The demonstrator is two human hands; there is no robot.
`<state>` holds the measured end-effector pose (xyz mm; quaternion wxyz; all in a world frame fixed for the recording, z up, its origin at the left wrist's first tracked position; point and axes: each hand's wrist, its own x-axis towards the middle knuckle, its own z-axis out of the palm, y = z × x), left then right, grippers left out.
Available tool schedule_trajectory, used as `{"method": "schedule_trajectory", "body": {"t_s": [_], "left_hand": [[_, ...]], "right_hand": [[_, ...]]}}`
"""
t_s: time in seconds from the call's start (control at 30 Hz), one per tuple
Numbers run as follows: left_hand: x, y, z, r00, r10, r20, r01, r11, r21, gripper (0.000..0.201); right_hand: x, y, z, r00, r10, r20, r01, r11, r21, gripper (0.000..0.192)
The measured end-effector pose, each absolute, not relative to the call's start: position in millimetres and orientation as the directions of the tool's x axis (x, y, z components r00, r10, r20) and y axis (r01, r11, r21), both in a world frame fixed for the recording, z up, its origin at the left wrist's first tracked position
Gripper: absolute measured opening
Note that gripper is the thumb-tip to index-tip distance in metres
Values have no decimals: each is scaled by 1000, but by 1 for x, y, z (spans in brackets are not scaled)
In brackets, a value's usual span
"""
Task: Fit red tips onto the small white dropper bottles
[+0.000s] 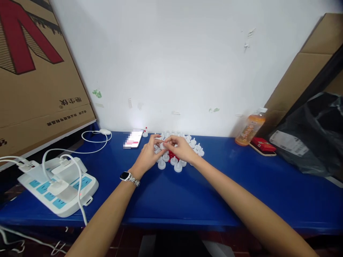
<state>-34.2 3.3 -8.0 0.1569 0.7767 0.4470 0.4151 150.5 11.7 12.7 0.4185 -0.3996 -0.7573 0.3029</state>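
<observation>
My left hand point(149, 154), with a watch point(125, 176) on its wrist, and my right hand point(180, 149) meet over a cluster of several small white plastic caps point(177, 166) on the blue table point(187, 192). Both hands pinch one small white cap point(162, 144) between their fingertips. A few red pieces point(171, 154) lie among the white caps under my hands. More white caps point(197, 147) spread toward the wall behind.
A lit phone point(133, 139) lies left of the caps. A white power strip point(57, 185) with chargers and cables sits at the left edge. An orange drink bottle point(250, 128), a red pack point(262, 144) and a black bag point(311, 142) stand at right. Cardboard boxes point(37, 71) flank both sides.
</observation>
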Motion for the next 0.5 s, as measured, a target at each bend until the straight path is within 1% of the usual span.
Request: {"method": "schedule_trajectory", "body": {"t_s": [0.1,0.2,0.27,0.33,0.37,0.47,0.5], "left_hand": [[-38,6,-9,216,827,519,575,-538,617,52],[-48,11,-13,133,828,545,647,-489,585,50],[-55,16,-17,101,832,545,727,-435,531,41],[-60,19,-21,127,849,513,778,-406,480,32],[-61,19,-23,150,862,485,787,-401,469,32],[-62,19,-26,184,901,392,790,-373,487,38],[-61,18,-25,186,910,370,790,-363,494,39]], "right_hand": [[138,24,13,-342,854,391,225,479,-849,17],[127,42,18,-339,856,390,241,479,-844,15],[121,58,23,-321,854,409,325,505,-799,15],[115,79,29,-298,854,426,448,519,-728,17],[113,90,31,-287,862,419,523,507,-685,19],[106,122,30,-227,915,334,766,379,-519,24],[103,131,28,-208,927,313,809,342,-478,25]]}}
